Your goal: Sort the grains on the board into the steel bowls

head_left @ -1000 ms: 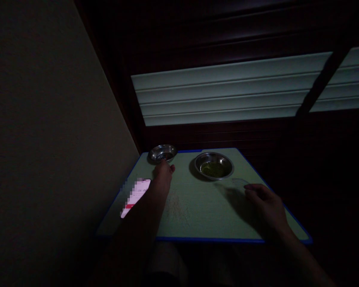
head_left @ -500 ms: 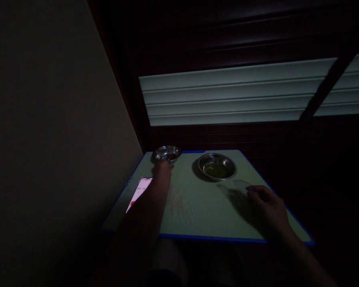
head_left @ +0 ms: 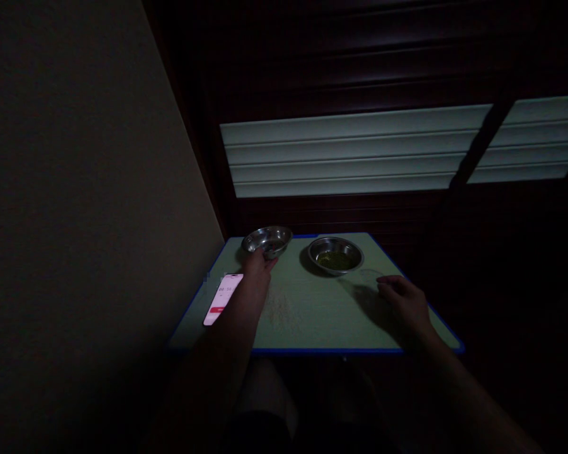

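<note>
In a dim room a pale green table (head_left: 322,315) with a blue edge stands in front of me. My left hand (head_left: 259,265) reaches to its far left corner, where its fingers close on the near rim of a small steel bowl (head_left: 267,240). A second steel bowl (head_left: 335,255) holding something green sits to the right of it. My right hand (head_left: 402,304) rests palm down on the right side of the table, fingers loosely apart, just behind a faint clear object (head_left: 372,276) that I cannot make out.
A lit phone (head_left: 223,299) lies on the table's left side beside my left forearm. A scatter of pale grains (head_left: 280,312) lies mid-table. A plain wall rises on the left; dark panelling with light slats stands behind.
My left hand has moved forward from just short of the small bowl to its near rim. The view shifted, so the table looks smaller. My right hand stays on the table.
</note>
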The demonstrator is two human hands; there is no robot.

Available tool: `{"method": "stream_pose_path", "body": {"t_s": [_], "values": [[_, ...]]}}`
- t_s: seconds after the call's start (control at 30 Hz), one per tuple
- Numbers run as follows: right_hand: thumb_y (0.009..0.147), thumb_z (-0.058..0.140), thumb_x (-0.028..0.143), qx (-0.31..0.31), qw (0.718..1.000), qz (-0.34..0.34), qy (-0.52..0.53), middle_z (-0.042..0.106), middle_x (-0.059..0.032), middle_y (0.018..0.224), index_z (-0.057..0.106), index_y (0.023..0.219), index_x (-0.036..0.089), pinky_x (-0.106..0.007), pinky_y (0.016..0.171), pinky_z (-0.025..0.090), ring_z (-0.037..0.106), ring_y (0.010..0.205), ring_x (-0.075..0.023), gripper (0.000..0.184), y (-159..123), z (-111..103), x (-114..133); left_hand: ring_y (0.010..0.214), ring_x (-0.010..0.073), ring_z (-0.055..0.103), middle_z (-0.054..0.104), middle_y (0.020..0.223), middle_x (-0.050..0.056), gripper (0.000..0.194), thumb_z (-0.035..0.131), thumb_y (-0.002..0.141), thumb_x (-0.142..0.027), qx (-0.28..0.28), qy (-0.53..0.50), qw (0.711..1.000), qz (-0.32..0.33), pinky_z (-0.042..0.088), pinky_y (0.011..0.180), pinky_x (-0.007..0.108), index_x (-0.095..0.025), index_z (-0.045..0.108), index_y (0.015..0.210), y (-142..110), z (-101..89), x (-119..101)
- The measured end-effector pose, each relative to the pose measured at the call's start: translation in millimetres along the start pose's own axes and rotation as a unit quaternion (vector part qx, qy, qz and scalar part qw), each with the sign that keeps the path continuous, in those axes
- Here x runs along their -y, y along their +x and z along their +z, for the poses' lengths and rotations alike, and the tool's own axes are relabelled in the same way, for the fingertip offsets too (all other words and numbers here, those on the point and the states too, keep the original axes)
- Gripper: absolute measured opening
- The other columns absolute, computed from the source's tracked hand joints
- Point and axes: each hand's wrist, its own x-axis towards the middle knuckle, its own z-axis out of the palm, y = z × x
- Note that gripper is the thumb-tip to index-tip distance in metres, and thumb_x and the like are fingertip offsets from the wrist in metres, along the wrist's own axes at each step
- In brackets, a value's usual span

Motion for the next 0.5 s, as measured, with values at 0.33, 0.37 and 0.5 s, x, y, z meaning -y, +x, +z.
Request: {"method": "stream_pose_path", "body": {"t_s": [0.33,0.37,0.5], "values": [[0.059,0.073,0.045,0.025,0.997,0.023,0.076,0.059,0.0022,0.059,0.066,0.082,0.016,-0.025,0.049,0.037,0.049,0.049,-0.0118,0.038,-3,6,13,0.081,0.024,0.067,0.069,0.089,0.011,0.016,0.057,0.082,-0.014,0.108,-0.008,0.99,-0.086,0.06,0.07,0.044,-0.014,0.06,0.097,-117,-78.1,3],[0.059,0.073,0.045,0.033,0.996,0.023,0.081,0.059,0.0027,0.059,0.065,0.083,0.016,-0.024,0.047,0.035,0.047,0.048,-0.0107,0.039,-4,7,16,0.081,0.0256,0.068,0.069,0.092,0.013,0.018,0.058,0.08,-0.013,0.117,-0.002,0.989,-0.095,0.06,0.069,0.046,-0.014,0.061,0.098,-126,-88.0,5],[0.061,0.074,0.044,0.079,0.99,0.003,0.118,0.056,0.0041,0.059,0.066,0.091,0.016,-0.022,0.044,0.029,0.041,0.047,-0.0076,0.042,-16,12,29,0.088,0.0301,0.068,0.07,0.102,0.018,0.025,0.057,0.078,-0.014,0.136,0.047,0.979,-0.144,0.059,0.069,0.049,-0.012,0.064,0.103,-155,-131.9,22]]}}
